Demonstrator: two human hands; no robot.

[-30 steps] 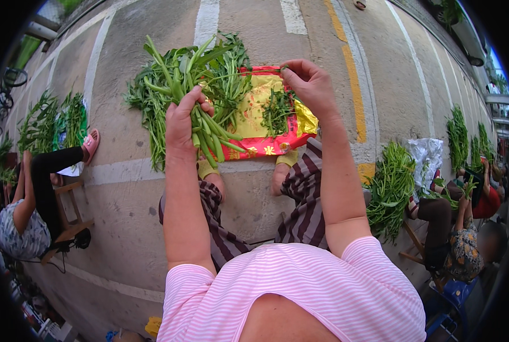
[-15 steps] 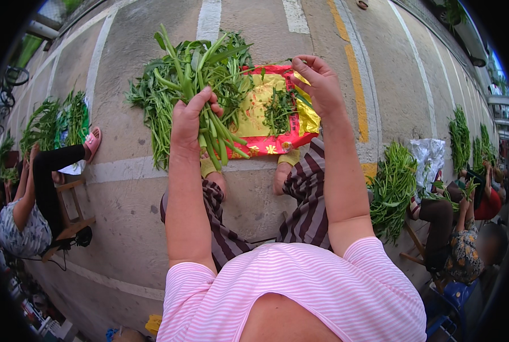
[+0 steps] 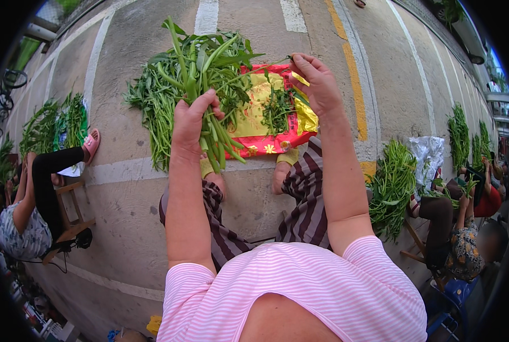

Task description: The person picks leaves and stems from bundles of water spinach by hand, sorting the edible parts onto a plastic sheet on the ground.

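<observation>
My left hand (image 3: pixel 193 121) is closed round a bunch of long-stemmed water spinach (image 3: pixel 193 82), with its thick cut ends hanging below the fist. Up and to the right, my right hand (image 3: pixel 320 85) pinches the tip of a thin leaf stalk (image 3: pixel 269 66), which stretches back toward the bunch. Under my right hand lies a red and gold plastic sheet (image 3: pixel 249 122) with a small heap of leafy bits (image 3: pixel 277 108) on it. Beside and behind my left hand spreads a larger pile of water spinach (image 3: pixel 155 108) on the pavement.
My feet in yellow footwear (image 3: pixel 288 155) stand at the sheet's near edge. To the right lies another heap of greens (image 3: pixel 394 188) by a silver sheet (image 3: pixel 426 159). People sit on stools at both sides, with more greens (image 3: pixel 43 125) at the left.
The thin stalk now shows stretched between my right fingers and the bunch. My left hand, holding the bunch, has barely moved; my right hand has shifted slightly left.
</observation>
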